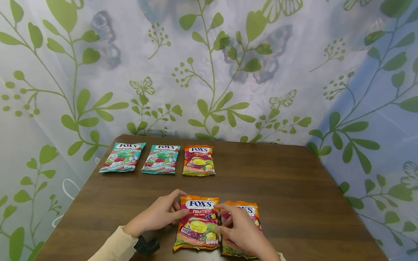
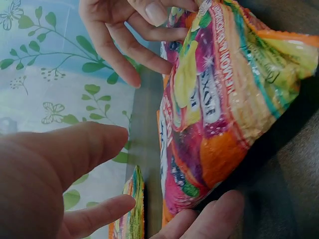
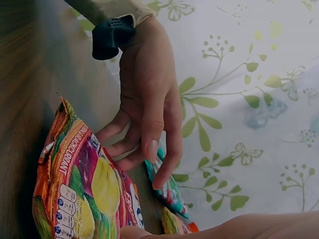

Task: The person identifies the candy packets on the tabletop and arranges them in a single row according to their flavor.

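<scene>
An orange and purple bag of Fox's Fruits candy (image 1: 198, 224) lies face up at the front of the table. At its left edge is my left hand (image 1: 160, 214), its thumb held apart from the wrapper in the left wrist view, with other fingertips (image 2: 219, 214) right at the bag's side. My right hand (image 1: 240, 230) reaches over a second Fox's Fruits bag (image 1: 254, 214) and partly hides it. Its fingertips are at the first bag's right edge, fingers loosely bent. In the right wrist view, the first bag's printed face (image 3: 99, 194) lies beside the left hand's fingers.
Toward the back left of the brown table (image 1: 277, 181) lie two teal Mint Blossom bags, one at the far left (image 1: 122, 157) and another beside it (image 1: 160, 159). A third Fox's Fruits bag (image 1: 198, 161) is right of them. A leaf-patterned curtain (image 1: 209, 72) hangs behind the table.
</scene>
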The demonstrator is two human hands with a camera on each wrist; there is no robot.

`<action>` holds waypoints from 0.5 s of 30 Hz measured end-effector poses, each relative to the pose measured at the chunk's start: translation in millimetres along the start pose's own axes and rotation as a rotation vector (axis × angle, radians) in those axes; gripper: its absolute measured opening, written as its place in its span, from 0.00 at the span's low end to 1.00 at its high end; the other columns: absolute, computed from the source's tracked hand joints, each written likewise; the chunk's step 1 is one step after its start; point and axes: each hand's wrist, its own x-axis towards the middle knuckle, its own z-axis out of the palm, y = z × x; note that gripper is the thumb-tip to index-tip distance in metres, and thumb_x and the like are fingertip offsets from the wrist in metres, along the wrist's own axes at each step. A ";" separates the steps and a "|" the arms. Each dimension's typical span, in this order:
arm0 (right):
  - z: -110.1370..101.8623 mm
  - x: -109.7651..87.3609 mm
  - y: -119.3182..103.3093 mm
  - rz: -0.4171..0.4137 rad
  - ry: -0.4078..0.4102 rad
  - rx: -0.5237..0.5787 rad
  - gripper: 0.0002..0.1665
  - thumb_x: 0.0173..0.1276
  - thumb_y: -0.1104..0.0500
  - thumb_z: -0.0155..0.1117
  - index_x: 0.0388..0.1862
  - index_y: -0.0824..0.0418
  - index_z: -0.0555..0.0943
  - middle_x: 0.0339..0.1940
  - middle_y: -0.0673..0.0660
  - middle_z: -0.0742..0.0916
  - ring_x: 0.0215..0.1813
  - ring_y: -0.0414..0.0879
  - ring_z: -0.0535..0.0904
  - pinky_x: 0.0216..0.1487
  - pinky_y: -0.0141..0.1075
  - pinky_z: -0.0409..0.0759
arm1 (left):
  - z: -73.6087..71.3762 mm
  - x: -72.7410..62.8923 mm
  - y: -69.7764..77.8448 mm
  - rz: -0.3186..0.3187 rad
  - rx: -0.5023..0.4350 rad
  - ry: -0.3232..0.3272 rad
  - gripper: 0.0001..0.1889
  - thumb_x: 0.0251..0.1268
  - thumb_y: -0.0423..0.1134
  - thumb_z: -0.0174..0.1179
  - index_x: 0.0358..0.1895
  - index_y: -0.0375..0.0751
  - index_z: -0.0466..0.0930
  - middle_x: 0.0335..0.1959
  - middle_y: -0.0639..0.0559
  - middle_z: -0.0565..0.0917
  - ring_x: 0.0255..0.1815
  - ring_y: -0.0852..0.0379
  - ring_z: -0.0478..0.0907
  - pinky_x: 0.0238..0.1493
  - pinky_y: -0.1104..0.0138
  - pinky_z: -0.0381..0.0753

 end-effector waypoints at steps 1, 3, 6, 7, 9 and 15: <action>0.8 0.7 -0.6 0.003 0.000 -0.005 0.35 0.71 0.62 0.81 0.74 0.63 0.80 0.58 0.64 0.88 0.39 0.45 0.89 0.40 0.42 0.88 | 0.3 -0.6 -0.7 -0.002 -0.002 -0.004 0.30 0.81 0.43 0.68 0.74 0.32 0.70 0.37 0.47 0.81 0.27 0.46 0.85 0.29 0.65 0.83; 2.8 2.4 -1.6 0.009 0.004 -0.018 0.34 0.70 0.62 0.81 0.73 0.63 0.81 0.57 0.64 0.88 0.39 0.44 0.89 0.41 0.43 0.89 | 0.7 -1.3 -1.9 0.001 -0.010 -0.010 0.29 0.81 0.43 0.68 0.74 0.31 0.70 0.35 0.47 0.81 0.27 0.45 0.85 0.28 0.65 0.84; 6.2 4.9 -2.6 0.017 0.010 -0.023 0.32 0.70 0.64 0.81 0.71 0.64 0.82 0.57 0.64 0.88 0.37 0.43 0.88 0.41 0.43 0.88 | 1.7 -1.4 -3.8 0.005 -0.025 -0.010 0.29 0.81 0.42 0.68 0.74 0.31 0.70 0.35 0.46 0.81 0.25 0.44 0.85 0.28 0.63 0.86; 7.3 5.6 -2.7 0.019 0.012 -0.023 0.32 0.70 0.64 0.81 0.71 0.65 0.82 0.57 0.65 0.88 0.37 0.42 0.88 0.41 0.42 0.88 | 2.2 -1.1 -4.5 0.004 -0.034 -0.010 0.28 0.81 0.41 0.68 0.73 0.30 0.70 0.35 0.46 0.81 0.25 0.44 0.85 0.28 0.63 0.86; 9.6 6.5 -2.5 0.025 0.014 -0.010 0.32 0.70 0.65 0.81 0.71 0.66 0.82 0.58 0.66 0.87 0.36 0.43 0.87 0.38 0.40 0.88 | 4.0 -0.2 -5.7 -0.001 -0.053 -0.011 0.28 0.80 0.40 0.69 0.72 0.30 0.71 0.35 0.45 0.81 0.25 0.44 0.85 0.28 0.61 0.87; 13.7 9.1 -2.1 0.056 0.017 0.024 0.33 0.69 0.66 0.81 0.71 0.68 0.81 0.56 0.64 0.86 0.34 0.44 0.87 0.29 0.36 0.87 | 11.8 4.3 -7.8 0.001 -0.076 -0.006 0.26 0.76 0.37 0.72 0.68 0.29 0.74 0.38 0.44 0.78 0.26 0.51 0.84 0.26 0.60 0.88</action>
